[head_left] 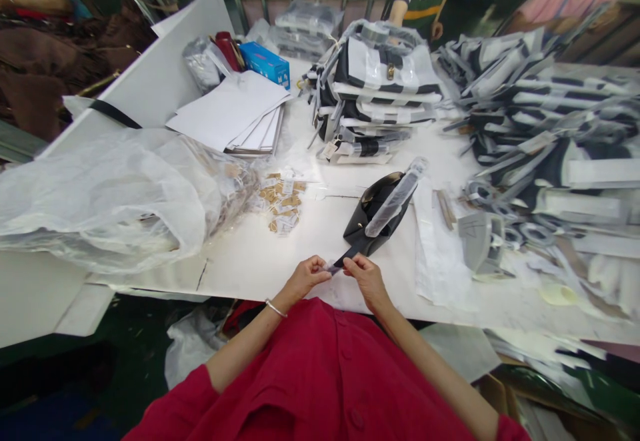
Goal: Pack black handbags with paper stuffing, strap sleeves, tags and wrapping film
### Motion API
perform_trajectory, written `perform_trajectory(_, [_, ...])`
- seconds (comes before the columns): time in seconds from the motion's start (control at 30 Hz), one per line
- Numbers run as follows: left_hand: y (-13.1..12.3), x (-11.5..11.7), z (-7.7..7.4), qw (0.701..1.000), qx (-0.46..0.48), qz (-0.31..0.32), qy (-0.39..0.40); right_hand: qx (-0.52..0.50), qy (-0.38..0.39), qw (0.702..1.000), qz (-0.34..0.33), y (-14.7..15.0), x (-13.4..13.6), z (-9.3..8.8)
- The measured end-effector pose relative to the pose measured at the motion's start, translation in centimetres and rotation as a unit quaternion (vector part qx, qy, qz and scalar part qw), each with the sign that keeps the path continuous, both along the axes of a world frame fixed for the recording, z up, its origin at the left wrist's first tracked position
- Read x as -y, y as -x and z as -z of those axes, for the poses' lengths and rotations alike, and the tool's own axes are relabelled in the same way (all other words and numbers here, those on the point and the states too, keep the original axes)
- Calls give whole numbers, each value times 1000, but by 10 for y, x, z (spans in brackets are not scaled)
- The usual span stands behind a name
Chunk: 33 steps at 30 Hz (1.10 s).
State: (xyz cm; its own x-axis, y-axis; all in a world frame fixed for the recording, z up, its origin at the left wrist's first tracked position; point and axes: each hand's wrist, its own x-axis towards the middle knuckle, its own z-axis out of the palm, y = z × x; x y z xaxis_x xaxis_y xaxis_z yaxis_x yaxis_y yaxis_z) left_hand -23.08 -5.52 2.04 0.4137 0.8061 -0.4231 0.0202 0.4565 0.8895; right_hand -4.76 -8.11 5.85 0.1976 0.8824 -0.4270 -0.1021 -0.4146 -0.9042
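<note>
A black bag (370,218) lies on the white table (240,254), its handle (397,198) wrapped in clear plastic. From its near end a black strap (346,256) runs down toward me. My right hand (366,281) pinches this strap between thumb and fingers. Just left of it, my left hand (306,278) is closed on a thin piece of clear plastic (331,269) at the strap's end. The two hands are close together near the table's front edge. Small brown and white tags (284,204) are spread out to the left of the bag.
A large clear plastic bag (125,194) covers the left side. Behind are white sheets (233,111), a blue box (265,64) and stacked black-and-white bags (387,81). More wrapped bags (555,121) and a grey tape dispenser (483,241) stand right. People are beyond the table.
</note>
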Motion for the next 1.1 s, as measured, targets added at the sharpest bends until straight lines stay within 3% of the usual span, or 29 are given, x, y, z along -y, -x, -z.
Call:
perform_trajectory(0.13, [-8, -1, -6, 998, 48, 32, 6, -34, 10, 999, 2, -1, 1, 0])
perform_trajectory(0.37, [-22, -8, -15, 998, 28, 45, -37, -80, 57, 994, 35, -7, 3, 1])
perform_trajectory(0.57, [-52, -27, -6, 997, -30, -10, -71, -81, 68, 992, 72, -20, 10, 12])
perform_trajectory(0.73, [-82, -46, -4, 997, 4, -62, -37, -59, 80, 989, 109, -29, 14, 21])
perform_trajectory(0.93, [-101, -58, -16, 994, 36, -94, -35, -75, 43, 988, 130, -31, -2, 11])
perform_trajectory(1.1, [-98, -55, -19, 993, -15, -86, -85, -112, 37, 976, 182, -26, -20, 4])
